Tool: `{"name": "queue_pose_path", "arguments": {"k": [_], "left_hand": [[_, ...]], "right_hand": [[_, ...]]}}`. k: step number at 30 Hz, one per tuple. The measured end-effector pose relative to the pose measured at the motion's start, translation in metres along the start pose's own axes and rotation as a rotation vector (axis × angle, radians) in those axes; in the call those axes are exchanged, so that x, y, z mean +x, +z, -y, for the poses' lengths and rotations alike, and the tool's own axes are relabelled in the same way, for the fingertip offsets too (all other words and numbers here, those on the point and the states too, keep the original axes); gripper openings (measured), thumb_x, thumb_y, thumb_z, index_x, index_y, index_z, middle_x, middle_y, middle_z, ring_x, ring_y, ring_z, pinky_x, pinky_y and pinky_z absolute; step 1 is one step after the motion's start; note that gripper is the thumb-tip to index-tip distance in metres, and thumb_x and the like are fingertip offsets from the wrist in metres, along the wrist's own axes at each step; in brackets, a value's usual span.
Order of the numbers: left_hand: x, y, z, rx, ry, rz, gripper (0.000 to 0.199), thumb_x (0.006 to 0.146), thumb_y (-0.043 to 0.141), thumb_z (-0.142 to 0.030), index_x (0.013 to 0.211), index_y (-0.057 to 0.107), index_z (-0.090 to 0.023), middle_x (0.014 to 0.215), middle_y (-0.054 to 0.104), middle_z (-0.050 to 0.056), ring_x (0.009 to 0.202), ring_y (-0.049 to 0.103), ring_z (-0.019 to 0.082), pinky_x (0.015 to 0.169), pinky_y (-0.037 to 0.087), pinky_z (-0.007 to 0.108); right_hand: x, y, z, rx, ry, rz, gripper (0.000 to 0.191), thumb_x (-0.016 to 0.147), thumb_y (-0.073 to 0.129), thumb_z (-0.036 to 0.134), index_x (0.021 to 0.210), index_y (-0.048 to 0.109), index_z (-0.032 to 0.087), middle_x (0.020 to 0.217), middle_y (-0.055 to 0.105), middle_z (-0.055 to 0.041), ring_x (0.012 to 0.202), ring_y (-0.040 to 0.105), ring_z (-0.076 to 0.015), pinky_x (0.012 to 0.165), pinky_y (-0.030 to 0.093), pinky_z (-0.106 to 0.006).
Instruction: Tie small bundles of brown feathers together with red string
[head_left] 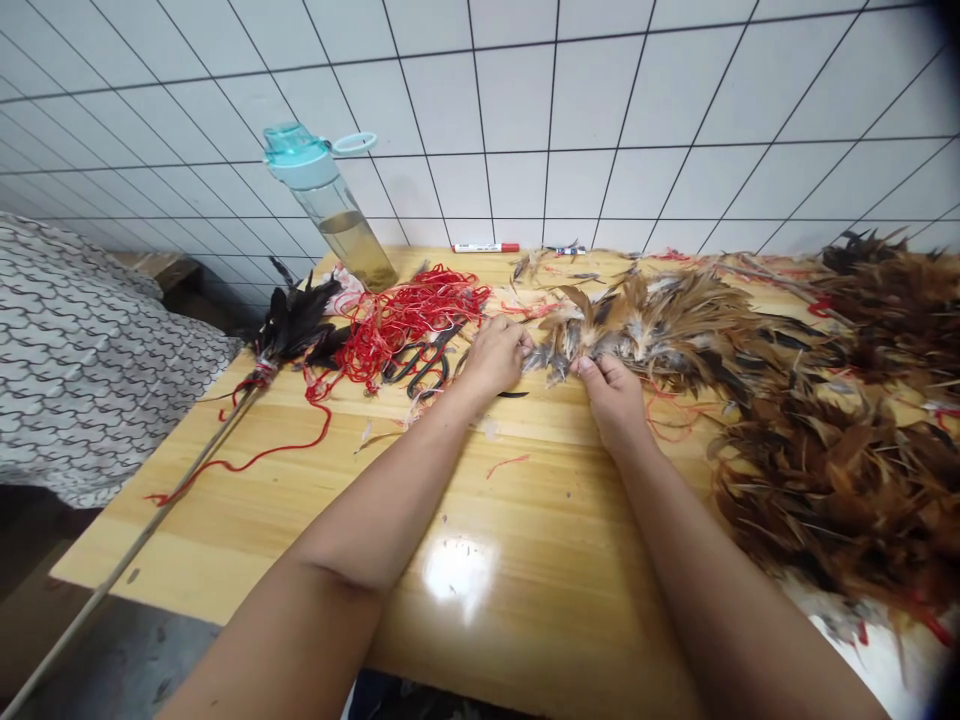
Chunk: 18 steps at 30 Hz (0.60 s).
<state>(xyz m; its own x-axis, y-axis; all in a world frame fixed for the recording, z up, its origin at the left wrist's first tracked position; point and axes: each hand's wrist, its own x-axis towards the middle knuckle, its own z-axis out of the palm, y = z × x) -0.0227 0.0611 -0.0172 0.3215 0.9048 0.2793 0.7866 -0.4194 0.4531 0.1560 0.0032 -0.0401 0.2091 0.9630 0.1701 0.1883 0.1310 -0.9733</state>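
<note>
The left arm (pixel 360 530) and right arm (pixel 697 570) are bare and smooth, with a deep crease at the left inner elbow (pixel 337 578).

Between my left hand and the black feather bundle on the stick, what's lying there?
The head view shows black scissors and tangled red string lying between them.

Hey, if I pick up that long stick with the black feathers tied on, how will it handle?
The slender wooden stick looks light and may flex a little near its thin end. The black feather bunch seems airy, so it probably adds little weight. The loose red cord could snag on the red string tangle.
</note>
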Motion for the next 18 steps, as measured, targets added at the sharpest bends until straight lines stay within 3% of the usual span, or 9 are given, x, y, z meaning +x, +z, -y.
{"name": "queue_pose_path", "arguments": {"k": [5, 9, 18], "left_hand": [[-0.001, -0.009, -0.007, -0.125, 0.165, -0.138, 0.008, 0.086, 0.048, -0.016, 0.086, 0.056, -0.019, 0.091, 0.063, 0.005, 0.092, 0.053, 0.018, 0.087, 0.039, 0.031], [-0.004, -0.011, -0.017, -0.242, 0.326, -0.059, 0.01, 0.088, 0.049, -0.018, 0.082, 0.057, -0.018, 0.078, 0.061, 0.002, 0.077, 0.054, 0.015, 0.076, 0.04, 0.027], [-0.003, -0.008, -0.02, -0.159, 0.532, -0.054, 0.02, 0.092, 0.044, -0.022, 0.079, 0.058, -0.017, 0.081, 0.062, 0.007, 0.082, 0.054, 0.018, 0.076, 0.04, 0.029]], "right_hand": [[0.0, -0.001, -0.001, -0.065, -0.022, -0.005, 0.026, 0.081, 0.054, 0.042, 0.075, 0.067, 0.02, 0.071, 0.063, 0.0003, 0.071, 0.054, -0.0158, 0.072, 0.04, -0.03], [0.0, -0.001, 0.0, -0.143, -0.061, -0.007, 0.026, 0.082, 0.053, 0.039, 0.075, 0.068, 0.019, 0.069, 0.062, 0.0001, 0.068, 0.053, -0.0156, 0.069, 0.04, -0.029], [0.002, 0.0, 0.002, -0.366, -0.223, 0.051, 0.024, 0.082, 0.055, 0.03, 0.062, 0.065, 0.02, 0.062, 0.055, -0.0015, 0.065, 0.051, -0.0165, 0.063, 0.039, -0.028]]}}
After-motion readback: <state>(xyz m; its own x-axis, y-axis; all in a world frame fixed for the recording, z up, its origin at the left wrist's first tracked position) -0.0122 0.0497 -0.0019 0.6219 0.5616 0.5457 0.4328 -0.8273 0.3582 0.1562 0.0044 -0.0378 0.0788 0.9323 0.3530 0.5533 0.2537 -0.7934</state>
